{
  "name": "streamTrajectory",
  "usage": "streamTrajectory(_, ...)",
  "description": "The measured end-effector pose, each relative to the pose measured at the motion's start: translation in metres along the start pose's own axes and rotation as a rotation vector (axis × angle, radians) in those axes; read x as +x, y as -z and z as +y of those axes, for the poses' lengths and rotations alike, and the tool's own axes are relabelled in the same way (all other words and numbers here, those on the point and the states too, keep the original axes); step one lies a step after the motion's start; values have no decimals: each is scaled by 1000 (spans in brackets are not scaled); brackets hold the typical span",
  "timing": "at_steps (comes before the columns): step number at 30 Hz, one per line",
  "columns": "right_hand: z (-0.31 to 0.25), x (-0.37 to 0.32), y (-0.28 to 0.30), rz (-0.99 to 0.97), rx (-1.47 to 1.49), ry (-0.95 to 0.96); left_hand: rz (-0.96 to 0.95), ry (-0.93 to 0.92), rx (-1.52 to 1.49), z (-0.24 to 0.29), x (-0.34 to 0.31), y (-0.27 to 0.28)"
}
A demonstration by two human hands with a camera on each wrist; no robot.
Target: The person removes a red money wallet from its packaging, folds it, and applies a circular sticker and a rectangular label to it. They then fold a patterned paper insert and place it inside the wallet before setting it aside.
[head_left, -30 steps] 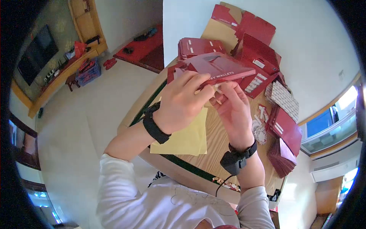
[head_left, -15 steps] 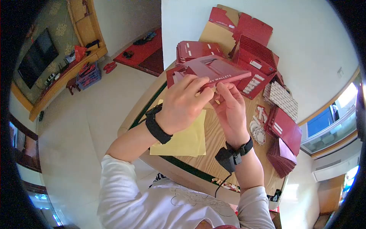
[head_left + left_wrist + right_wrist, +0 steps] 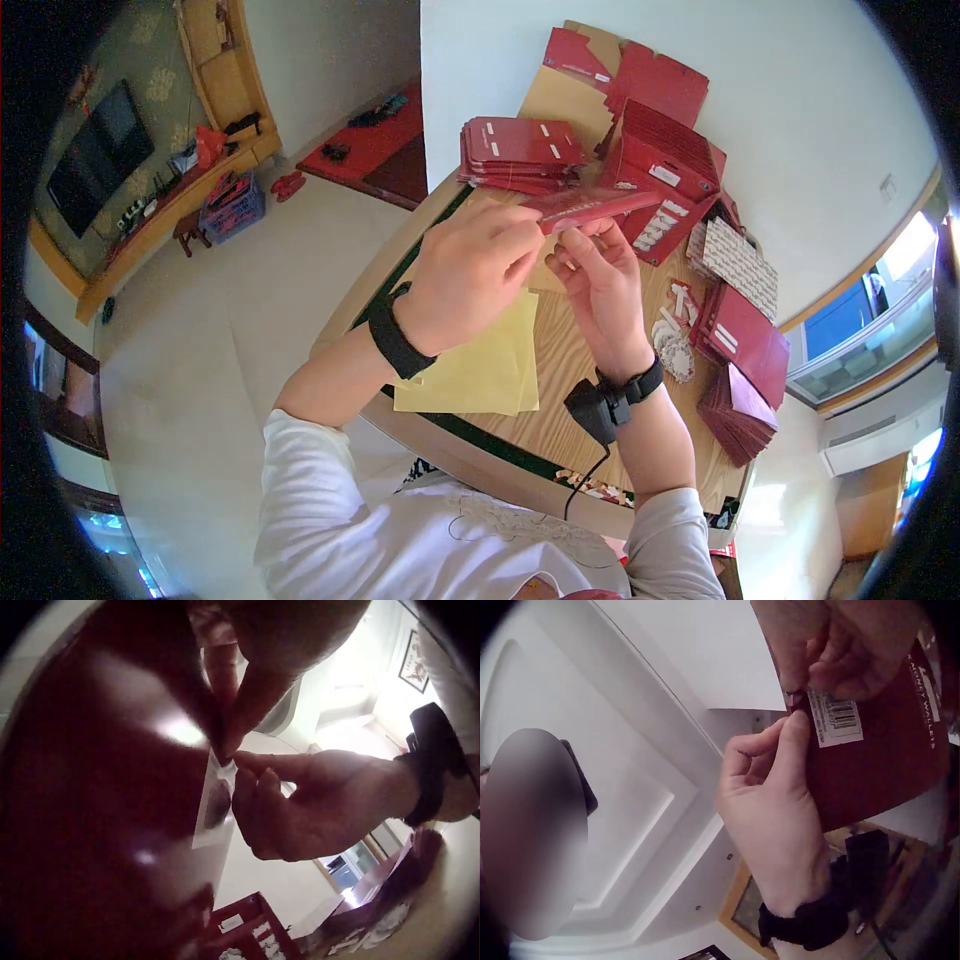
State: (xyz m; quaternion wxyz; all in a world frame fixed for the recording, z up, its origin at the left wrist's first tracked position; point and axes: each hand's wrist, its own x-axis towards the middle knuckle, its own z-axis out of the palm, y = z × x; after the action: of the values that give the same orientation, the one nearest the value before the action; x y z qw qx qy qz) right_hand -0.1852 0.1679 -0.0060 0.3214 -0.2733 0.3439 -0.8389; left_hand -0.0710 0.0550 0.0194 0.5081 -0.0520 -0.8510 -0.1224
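In the head view my left hand (image 3: 470, 275) and right hand (image 3: 605, 285) meet at the near edge of a glossy red printed cardboard piece (image 3: 600, 205), held tilted above the table. Seen from the right wrist, the left hand (image 3: 776, 802) pinches the card's edge between thumb and finger, and the right hand (image 3: 855, 649) pinches beside it, next to a white barcode label (image 3: 840, 724). From the left wrist, the fingertips of the left hand (image 3: 285, 637) and right hand (image 3: 307, 799) nearly touch at the edge, by a pale label-like patch (image 3: 204, 821).
Behind stand a stack of red cards (image 3: 520, 145) and an upright red box (image 3: 665, 170). Yellow sheets (image 3: 475, 370) lie on the wooden table (image 3: 570, 400). To the right are white cut pieces (image 3: 675, 350), a patterned stack (image 3: 740, 265) and more red folders (image 3: 745, 340).
The red card has tipped from showing its printed face to a much narrower view, uncovering the stack behind. My left hand has turned slightly; both hands stay close together at the edge.
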Motion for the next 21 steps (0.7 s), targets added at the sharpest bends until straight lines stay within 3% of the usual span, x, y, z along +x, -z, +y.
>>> streamTrajectory(6,-1,4,8,37,-476,160,-70,109,-136,-2,2,8)
streamTrajectory(9,-5,9,24,173,-705,176,-62,167,-181,-4,6,12)
streamTrajectory(12,-18,-3,21,192,-1113,702,-107,235,-237,-2,11,17)
streamTrajectory(13,-29,-7,18,136,-1389,949,-136,262,-261,-1,12,18)
streamTrajectory(15,-53,-15,-5,27,-1537,1128,-175,300,-333,2,13,15)
streamTrajectory(17,-66,-13,-8,-92,-1688,1203,-215,307,-378,5,16,12)
streamTrajectory(21,-80,-13,-5,-259,-1774,1131,-280,280,-422,10,23,9)
